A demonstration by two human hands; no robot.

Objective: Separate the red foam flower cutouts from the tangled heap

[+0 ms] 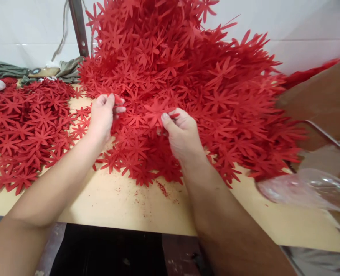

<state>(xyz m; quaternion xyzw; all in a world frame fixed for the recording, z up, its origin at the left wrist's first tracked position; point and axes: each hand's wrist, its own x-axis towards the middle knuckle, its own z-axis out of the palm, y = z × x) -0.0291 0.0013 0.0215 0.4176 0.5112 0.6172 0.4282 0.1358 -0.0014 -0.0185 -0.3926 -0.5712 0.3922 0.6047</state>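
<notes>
My right hand [183, 132] pinches a red petalled flower cut-out [157, 111] between thumb and fingers, above the front of a big heap of similar cut-outs [170, 69]. Left of it, my left hand [103, 113] is closed with the thumb against the fingers. A bit of red flower cut-out [117, 99] shows at its fingertips, the rest of it hidden by the hand. The two hands are apart, both over the near left part of the heap. Several loose cut-outs [80, 130] lie on the table beside my left wrist.
A lower, darker pile of red cut-outs [23, 130] spreads on the left. Red crumbs [162, 188] dot the pale tabletop [109, 209]. Clear plastic [308, 189] and a brown cardboard box [325, 99] stand right. Cloths [5, 69] and a metal post [79, 27] are behind.
</notes>
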